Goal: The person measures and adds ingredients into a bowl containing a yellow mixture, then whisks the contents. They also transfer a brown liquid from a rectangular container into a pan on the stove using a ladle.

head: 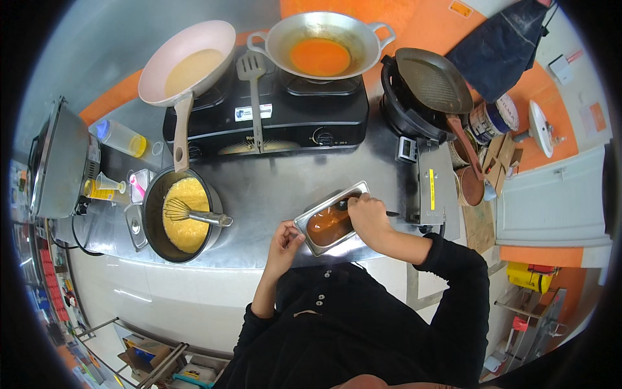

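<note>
A rectangular stainless steel food pan (pixel 331 219) with reddish-brown sauce (pixel 328 228) in it is at the front edge of the steel worktop. My left hand (pixel 285 243) grips the near left corner of its rim between thumb and fingers. Over the pan's right end, my right hand (pixel 369 216) is closed around a dark utensil (pixel 392 214). Its handle end pokes out to the right, and a dark part dips toward the sauce; its full shape is hidden by the hand. Left of the pan stands a deep dark pot (pixel 154 219) of yellow mixture, with a wire whisk (pixel 194 214) resting in it.
A two-burner gas stove (pixel 316 114) carries a pink frying pan (pixel 226 39), a wok (pixel 277 44) of orange liquid and a slotted turner (pixel 252 73). The frying pan's handle reaches over the pot. A grill pan (pixel 432 80) lies at right; a squeeze bottle (pixel 121 138) lies at left.
</note>
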A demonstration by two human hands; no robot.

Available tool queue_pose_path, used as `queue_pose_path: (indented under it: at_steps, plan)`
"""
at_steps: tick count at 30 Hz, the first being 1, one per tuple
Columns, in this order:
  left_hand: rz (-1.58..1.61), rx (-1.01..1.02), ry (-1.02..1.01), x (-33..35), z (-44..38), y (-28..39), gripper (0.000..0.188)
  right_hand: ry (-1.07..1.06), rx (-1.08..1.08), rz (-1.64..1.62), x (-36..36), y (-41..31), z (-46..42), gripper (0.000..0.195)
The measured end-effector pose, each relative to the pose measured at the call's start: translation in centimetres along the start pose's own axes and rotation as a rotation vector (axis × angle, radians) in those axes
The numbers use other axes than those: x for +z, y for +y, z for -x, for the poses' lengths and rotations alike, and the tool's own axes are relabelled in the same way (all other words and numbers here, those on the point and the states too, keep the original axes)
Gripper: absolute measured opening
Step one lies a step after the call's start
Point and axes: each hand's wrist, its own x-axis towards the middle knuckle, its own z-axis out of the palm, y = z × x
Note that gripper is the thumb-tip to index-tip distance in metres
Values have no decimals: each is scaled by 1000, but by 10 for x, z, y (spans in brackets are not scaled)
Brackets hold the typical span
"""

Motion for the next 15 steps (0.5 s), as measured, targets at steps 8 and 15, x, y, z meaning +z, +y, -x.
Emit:
queue_pose_path:
  at_steps: [8,15]
  plan:
    - [-93,46,-7,-1,-5,6,21,-117,28,-161,1,4,13,8]
    - [-108,3,-46,-5,-7,7,22,-178,-51,-351,5,-7,17,15]
